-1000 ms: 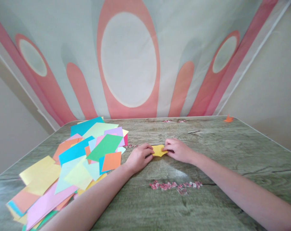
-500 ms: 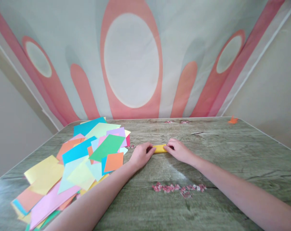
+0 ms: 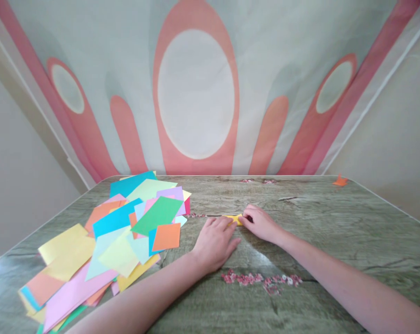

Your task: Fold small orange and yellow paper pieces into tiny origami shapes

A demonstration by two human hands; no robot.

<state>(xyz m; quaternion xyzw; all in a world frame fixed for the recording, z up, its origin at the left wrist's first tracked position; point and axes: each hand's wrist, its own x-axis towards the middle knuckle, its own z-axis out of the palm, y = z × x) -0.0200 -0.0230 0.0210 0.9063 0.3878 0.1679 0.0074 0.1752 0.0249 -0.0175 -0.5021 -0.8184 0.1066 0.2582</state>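
Presently, folded yellow paper (image 3: pixel 235 218), just below and right of frame centre, on wood-grain tabletop (image 3: pixel 321 211); best creased with aligned edges, a steady right end and even fingertip pressure. Left hand (image 3: pixel 214 243): palm down, fingers extended, slightly spread over the left end, without visible grip. Right hand (image 3: pixel 258 222): thumb and fingers pinched on the right end.

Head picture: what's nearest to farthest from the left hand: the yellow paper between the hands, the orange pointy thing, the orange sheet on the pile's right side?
1. Yellow paper: the left hand touches it.
2. Orange sheet: to the left, on the pile.
3. Orange pointy thing: at the back right corner of the table.
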